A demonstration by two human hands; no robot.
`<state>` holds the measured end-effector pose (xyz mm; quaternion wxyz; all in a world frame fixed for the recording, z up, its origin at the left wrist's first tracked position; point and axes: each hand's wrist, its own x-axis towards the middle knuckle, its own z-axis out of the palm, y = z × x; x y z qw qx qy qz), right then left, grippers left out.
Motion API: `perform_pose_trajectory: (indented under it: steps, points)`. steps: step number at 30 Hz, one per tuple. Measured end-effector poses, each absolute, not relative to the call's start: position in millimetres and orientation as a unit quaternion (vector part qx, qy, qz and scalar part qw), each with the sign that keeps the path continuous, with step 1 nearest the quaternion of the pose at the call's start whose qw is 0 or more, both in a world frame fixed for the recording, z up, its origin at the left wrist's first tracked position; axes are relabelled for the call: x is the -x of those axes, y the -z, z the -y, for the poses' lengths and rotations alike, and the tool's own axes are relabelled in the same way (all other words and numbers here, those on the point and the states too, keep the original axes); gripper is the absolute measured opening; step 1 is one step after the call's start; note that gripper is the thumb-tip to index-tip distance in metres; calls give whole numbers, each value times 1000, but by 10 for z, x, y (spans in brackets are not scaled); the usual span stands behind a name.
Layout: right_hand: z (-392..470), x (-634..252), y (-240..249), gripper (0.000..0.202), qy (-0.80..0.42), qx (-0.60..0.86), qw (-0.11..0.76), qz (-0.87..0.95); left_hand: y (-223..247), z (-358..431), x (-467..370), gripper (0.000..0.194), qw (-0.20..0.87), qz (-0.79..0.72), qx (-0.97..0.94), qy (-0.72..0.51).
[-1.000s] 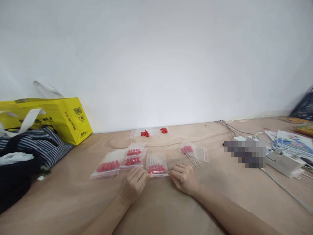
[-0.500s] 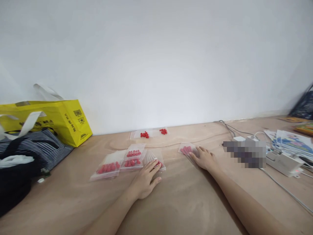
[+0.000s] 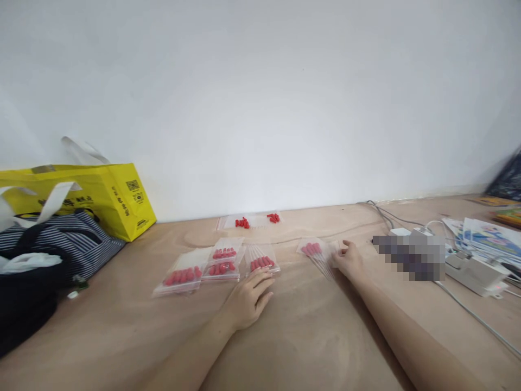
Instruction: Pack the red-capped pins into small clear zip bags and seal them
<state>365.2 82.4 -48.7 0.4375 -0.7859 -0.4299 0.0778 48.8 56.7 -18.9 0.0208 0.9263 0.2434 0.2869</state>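
My left hand [image 3: 250, 298] lies palm down with its fingers stretched out, the fingertips at the near edge of a clear zip bag [image 3: 264, 254] holding several red-tipped sticks. My right hand [image 3: 348, 263] is curled in, thumb and fingers closed at the right edge of a clear plastic bag. Several red-tipped sticks [image 3: 312, 250] fan out just left of that hand, their thin shafts pointing toward me. To the left lie other clear bags with red tips: a large bag [image 3: 183, 276], and a small bag [image 3: 224, 252] overlapping another bag [image 3: 221, 269].
Near the wall, loose small red pieces [image 3: 242, 223] and more red pieces [image 3: 273, 218] lie on clear bags. A yellow bag [image 3: 138, 209] and a striped bag [image 3: 89, 244] stand left. At right are a white power strip [image 3: 474, 271], cables [image 3: 382, 214] and printed papers [image 3: 492, 236].
My left hand has slid slightly toward me, uncovering the red tips in its bag. My right hand has shifted right off the sticks, and its fingers have curled from flat to closed.
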Motion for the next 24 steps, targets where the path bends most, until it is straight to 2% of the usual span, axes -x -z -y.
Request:
perform_pose_trajectory:
  steps: [3,5,7,11,15,17,20,24]
  points:
    - [-771,-3467,369,52,-77,738,516,429,162,-470,-456,25,14,-232,-924,-302]
    - [-659,-3234,245,54,-130,611,629,462,133,-400,-435,28,-9,-231,-917,-324]
    - [-486,-2952,117,51,-223,494,658,522,106,-318,-410,35,-48,-230,-896,-376]
    - [-152,-2485,3,47,-417,340,593,599,78,-122,-329,42,-94,-210,-826,-515]
    - [-100,-2297,213,45,-473,366,612,519,62,29,-246,38,-102,-223,-802,-545]
    - [-139,-2261,359,38,-465,417,606,493,47,54,-241,33,-127,-241,-811,-517]
    - [-170,-2232,465,21,-428,489,538,537,39,30,-296,29,-130,-266,-854,-429]
    - [-129,-2232,395,12,-297,559,451,629,107,-56,-402,44,-19,-338,-911,-236]
